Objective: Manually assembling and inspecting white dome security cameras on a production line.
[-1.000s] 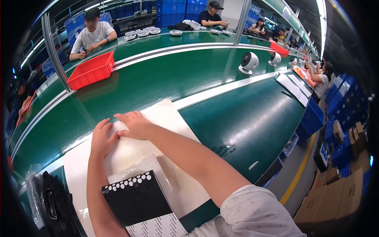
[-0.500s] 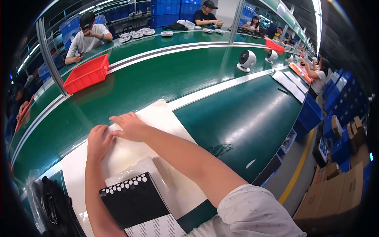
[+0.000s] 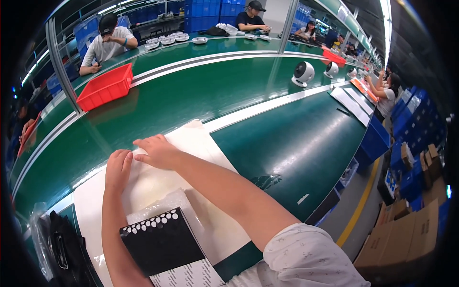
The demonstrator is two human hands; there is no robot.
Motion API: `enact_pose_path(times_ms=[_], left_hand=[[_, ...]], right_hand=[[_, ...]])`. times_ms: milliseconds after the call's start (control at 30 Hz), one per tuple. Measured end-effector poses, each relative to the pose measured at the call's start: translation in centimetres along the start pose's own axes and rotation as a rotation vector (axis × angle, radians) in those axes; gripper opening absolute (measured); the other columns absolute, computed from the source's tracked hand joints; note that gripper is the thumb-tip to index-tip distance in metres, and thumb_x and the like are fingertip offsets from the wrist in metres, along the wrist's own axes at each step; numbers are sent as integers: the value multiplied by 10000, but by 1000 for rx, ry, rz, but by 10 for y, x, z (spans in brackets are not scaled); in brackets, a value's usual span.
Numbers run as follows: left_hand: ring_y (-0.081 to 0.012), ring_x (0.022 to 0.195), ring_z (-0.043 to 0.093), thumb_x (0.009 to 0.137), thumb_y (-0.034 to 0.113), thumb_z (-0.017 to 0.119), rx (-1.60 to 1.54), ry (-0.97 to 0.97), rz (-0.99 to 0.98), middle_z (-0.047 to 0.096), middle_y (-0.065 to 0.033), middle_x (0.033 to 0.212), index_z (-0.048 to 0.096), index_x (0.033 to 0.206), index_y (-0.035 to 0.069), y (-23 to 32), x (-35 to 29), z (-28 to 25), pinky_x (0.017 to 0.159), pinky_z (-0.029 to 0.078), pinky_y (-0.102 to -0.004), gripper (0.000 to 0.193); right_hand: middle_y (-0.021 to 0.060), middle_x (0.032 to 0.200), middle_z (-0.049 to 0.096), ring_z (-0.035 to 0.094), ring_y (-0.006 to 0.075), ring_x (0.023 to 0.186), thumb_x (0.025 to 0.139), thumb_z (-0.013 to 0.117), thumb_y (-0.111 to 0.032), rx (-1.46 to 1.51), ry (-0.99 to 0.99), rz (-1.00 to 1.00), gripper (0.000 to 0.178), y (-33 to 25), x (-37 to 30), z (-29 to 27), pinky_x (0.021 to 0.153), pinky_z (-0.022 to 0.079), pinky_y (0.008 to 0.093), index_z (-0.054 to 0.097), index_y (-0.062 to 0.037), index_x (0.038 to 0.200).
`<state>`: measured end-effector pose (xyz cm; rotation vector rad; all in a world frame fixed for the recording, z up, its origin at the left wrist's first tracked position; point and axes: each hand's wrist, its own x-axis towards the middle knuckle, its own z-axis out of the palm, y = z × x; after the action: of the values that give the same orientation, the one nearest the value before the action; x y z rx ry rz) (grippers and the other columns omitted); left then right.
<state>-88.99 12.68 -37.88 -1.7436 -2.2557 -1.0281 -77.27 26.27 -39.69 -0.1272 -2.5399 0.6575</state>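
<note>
A large white sheet (image 3: 220, 210) lies on the green table in front of me. My left hand (image 3: 118, 168) rests at its far edge, fingers stretched and close together, with nothing visible in them. Beside it, my right hand (image 3: 157, 152) lies on the sheet with its fingers extended to the left, its thumb near the left fingertips. Closer to me, a translucent plastic packet (image 3: 179, 203) is on the sheet. On top of that sits a black flat pad (image 3: 162, 241) with white ovals along one edge and a white printed lower strip, partly covered by my left forearm.
A red bin (image 3: 106, 88) stands across the green conveyor belt (image 3: 201, 93). White round fans (image 3: 303, 73) ride on the belt. Black material in clear plastic (image 3: 62, 246) lies at the left. Papers (image 3: 351, 103), blue crates and cardboard boxes (image 3: 406, 239) are at the right. Several people work nearby.
My left hand has shifted slightly up and left, its fingers straighter and a little apart from my right hand. The right hand barely moves. The fans on the belt have moved right.
</note>
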Motion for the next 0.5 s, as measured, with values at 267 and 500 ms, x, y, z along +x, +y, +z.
enact_pose_path(times_ms=[267, 500], left_hand=[[-308, 910, 499, 856, 213, 440, -21, 18, -9, 561, -155, 934, 587, 906, -22, -4, 1, 2, 797, 388, -362, 281], [-304, 912, 497, 857, 226, 442, -16, 8, -20, 559, -154, 931, 585, 917, -20, -2, 0, 0, 798, 384, -363, 291]], right_hand=[[158, 1172, 469, 383, 263, 1137, 857, 421, -408, -1, -72, 40, 500, -2, 1, -4, 970, 219, 374, 393, -59, 1216], [159, 1171, 469, 382, 264, 1138, 857, 422, -408, 8, -71, 39, 498, -4, 1, -5, 971, 219, 375, 392, -66, 1218]])
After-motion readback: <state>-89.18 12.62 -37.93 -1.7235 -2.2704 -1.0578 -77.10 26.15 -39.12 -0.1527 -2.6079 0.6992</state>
